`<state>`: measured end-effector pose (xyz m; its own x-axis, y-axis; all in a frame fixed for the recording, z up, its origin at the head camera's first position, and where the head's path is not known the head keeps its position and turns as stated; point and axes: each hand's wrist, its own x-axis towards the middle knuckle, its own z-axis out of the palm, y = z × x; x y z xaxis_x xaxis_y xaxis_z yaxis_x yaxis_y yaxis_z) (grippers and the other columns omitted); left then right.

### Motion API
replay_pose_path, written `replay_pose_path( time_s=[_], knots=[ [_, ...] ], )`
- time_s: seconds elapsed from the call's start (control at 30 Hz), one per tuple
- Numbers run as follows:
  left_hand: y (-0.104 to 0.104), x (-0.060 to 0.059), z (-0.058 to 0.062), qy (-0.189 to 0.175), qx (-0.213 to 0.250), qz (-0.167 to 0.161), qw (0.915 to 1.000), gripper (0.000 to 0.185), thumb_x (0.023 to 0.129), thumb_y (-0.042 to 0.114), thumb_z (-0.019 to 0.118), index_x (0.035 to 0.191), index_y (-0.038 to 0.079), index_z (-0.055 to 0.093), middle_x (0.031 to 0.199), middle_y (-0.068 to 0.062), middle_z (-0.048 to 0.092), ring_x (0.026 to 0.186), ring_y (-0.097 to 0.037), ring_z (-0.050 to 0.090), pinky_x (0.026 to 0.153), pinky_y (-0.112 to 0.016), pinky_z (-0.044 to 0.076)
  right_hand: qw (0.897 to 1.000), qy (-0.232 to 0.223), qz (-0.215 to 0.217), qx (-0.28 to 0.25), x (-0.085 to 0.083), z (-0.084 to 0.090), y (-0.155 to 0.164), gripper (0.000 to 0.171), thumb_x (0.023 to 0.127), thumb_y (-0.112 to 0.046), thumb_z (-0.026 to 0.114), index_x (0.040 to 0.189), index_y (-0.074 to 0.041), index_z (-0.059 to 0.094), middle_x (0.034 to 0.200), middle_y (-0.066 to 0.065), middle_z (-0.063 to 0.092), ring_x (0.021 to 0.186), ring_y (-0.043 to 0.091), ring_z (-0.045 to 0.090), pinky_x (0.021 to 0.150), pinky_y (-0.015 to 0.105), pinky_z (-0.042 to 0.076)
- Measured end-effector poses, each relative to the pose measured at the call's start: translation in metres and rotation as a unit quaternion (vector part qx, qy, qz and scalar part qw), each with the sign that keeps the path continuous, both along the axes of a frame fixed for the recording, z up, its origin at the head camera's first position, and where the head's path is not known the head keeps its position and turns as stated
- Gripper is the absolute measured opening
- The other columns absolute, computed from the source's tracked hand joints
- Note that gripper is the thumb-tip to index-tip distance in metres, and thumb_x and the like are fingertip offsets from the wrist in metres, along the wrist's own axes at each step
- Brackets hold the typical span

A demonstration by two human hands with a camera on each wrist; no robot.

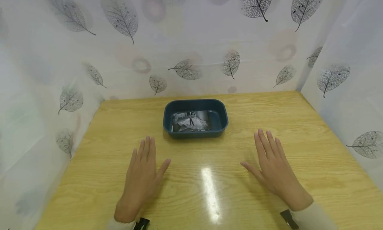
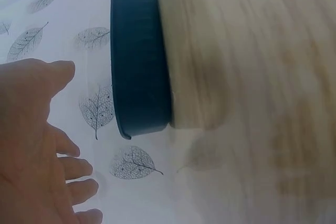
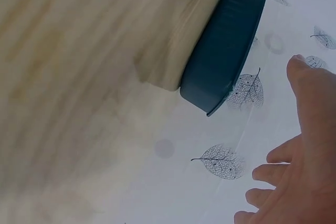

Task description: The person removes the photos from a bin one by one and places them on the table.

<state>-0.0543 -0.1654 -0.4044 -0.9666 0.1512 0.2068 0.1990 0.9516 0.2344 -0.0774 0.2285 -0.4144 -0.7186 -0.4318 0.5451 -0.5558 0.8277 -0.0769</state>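
Note:
A dark teal plastic basin (image 1: 195, 135) sits near the back of the wooden table, its long side facing me. Inside it lies a black-and-white picture card (image 1: 191, 121), flat against the bottom. My left hand (image 1: 142, 176) is in front and to the left of the basin, fingers straight and thumb spread, holding nothing. On the other side, my right hand (image 1: 273, 170) hovers front right of it with straight fingers and an empty palm. Both wrist views show the basin's outer wall (image 2: 139, 61) beyond the fingers, apart from them; the picture is hidden there.
The yellow wood-grain table (image 1: 119, 123) shows a bright light reflection between the hands. Pale curtains with leaf prints (image 1: 185, 69) rise along its back, left and right edges. A dark strap (image 1: 289, 219) shows at the right cuff, another (image 1: 142, 223) at the left.

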Motion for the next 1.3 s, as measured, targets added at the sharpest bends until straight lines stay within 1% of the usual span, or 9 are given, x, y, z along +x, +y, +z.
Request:
replay_pose_path(
  time_s=[0.13,0.3,0.4,0.57,0.67,0.77,0.83,1.03,1.3],
  knots=[
    [-0.002,-0.006,0.006,-0.002,0.014,-0.009,0.9999,0.085,0.105,0.052,0.045,0.157,-0.009,0.017,0.163,-0.026,0.015,0.151,-0.04,0.018,0.118,-0.059,0.018,0.999,0.023,0.03,-0.006,-0.012,0.007,-0.003,0.093,0.102,-0.065,0.036,0.15,0.015,0.031,0.154,0.033,0.034,0.144,0.05,0.027,0.119,0.058,0.015],
    [-0.004,-0.02,0.015,-0.011,0.046,-0.024,0.9986,0.086,0.105,0.049,0.048,0.156,-0.011,0.014,0.163,-0.029,0.014,0.151,-0.042,0.017,0.119,-0.058,0.017,0.994,0.052,0.091,-0.027,-0.031,0.024,-0.01,0.086,0.105,-0.057,0.041,0.146,0.018,0.037,0.149,0.035,0.04,0.137,0.053,0.037,0.117,0.057,0.023],
    [-0.006,-0.029,0.021,-0.025,0.064,-0.024,0.9974,0.087,0.106,0.05,0.046,0.156,-0.011,0.012,0.163,-0.029,0.013,0.15,-0.043,0.017,0.119,-0.057,0.018,0.991,0.046,0.118,-0.043,-0.044,0.033,-0.014,0.082,0.105,-0.054,0.044,0.145,0.018,0.038,0.147,0.035,0.042,0.134,0.052,0.041,0.115,0.056,0.029],
    [-0.008,-0.046,0.032,-0.069,0.1,-0.009,0.9925,0.09,0.105,0.059,0.038,0.159,-0.006,0.007,0.164,-0.026,0.012,0.15,-0.043,0.018,0.118,-0.056,0.021,0.991,-0.027,0.123,-0.055,-0.066,0.045,-0.019,0.082,0.103,-0.053,0.051,0.153,0.009,0.031,0.152,0.03,0.038,0.137,0.047,0.038,0.114,0.055,0.029],
    [-0.008,-0.057,0.037,-0.097,0.127,0.0,0.9871,0.093,0.104,0.063,0.035,0.16,-0.004,0.005,0.165,-0.024,0.011,0.15,-0.042,0.018,0.119,-0.056,0.02,0.988,-0.067,0.121,-0.063,-0.08,0.052,-0.023,0.082,0.098,-0.041,0.068,0.155,0.005,0.03,0.153,0.027,0.038,0.139,0.045,0.037,0.113,0.057,0.03],
    [-0.009,-0.069,0.038,-0.12,0.157,0.008,0.9804,0.094,0.103,0.066,0.034,0.16,-0.003,0.005,0.165,-0.023,0.014,0.15,-0.042,0.02,0.119,-0.055,0.021,0.986,-0.101,0.119,-0.064,-0.094,0.059,-0.031,0.084,0.091,-0.027,0.078,0.155,0.003,0.032,0.152,0.025,0.04,0.139,0.043,0.038,0.112,0.058,0.031],
    [-0.01,-0.077,0.037,-0.137,0.175,0.014,0.9749,0.094,0.102,0.066,0.033,0.16,-0.003,0.005,0.164,-0.024,0.017,0.149,-0.042,0.024,0.118,-0.056,0.022,0.983,-0.128,0.118,-0.063,-0.104,0.063,-0.038,0.082,0.092,-0.027,0.077,0.154,0.002,0.033,0.152,0.024,0.04,0.139,0.042,0.038,0.112,0.058,0.031],
    [-0.008,-0.098,0.03,-0.175,0.219,0.026,0.9596,0.085,0.105,0.059,0.036,0.158,-0.005,0.018,0.154,-0.027,0.039,0.132,-0.044,0.049,0.107,-0.059,0.04,0.971,-0.202,0.118,-0.054,-0.135,0.071,-0.059,0.076,0.098,-0.035,0.069,0.154,0.002,0.034,0.153,0.022,0.039,0.142,0.04,0.035,0.114,0.056,0.03],
    [-0.006,-0.117,0.017,-0.196,0.236,0.054,0.9501,0.069,0.108,0.046,0.041,0.154,-0.004,0.033,0.138,-0.026,0.057,0.123,-0.041,0.058,0.103,-0.057,0.043,0.959,-0.255,0.125,-0.022,-0.174,0.065,-0.091,0.07,0.095,-0.022,0.073,0.147,0.009,0.04,0.145,0.029,0.045,0.136,0.043,0.041,0.112,0.055,0.034]
  ],
)
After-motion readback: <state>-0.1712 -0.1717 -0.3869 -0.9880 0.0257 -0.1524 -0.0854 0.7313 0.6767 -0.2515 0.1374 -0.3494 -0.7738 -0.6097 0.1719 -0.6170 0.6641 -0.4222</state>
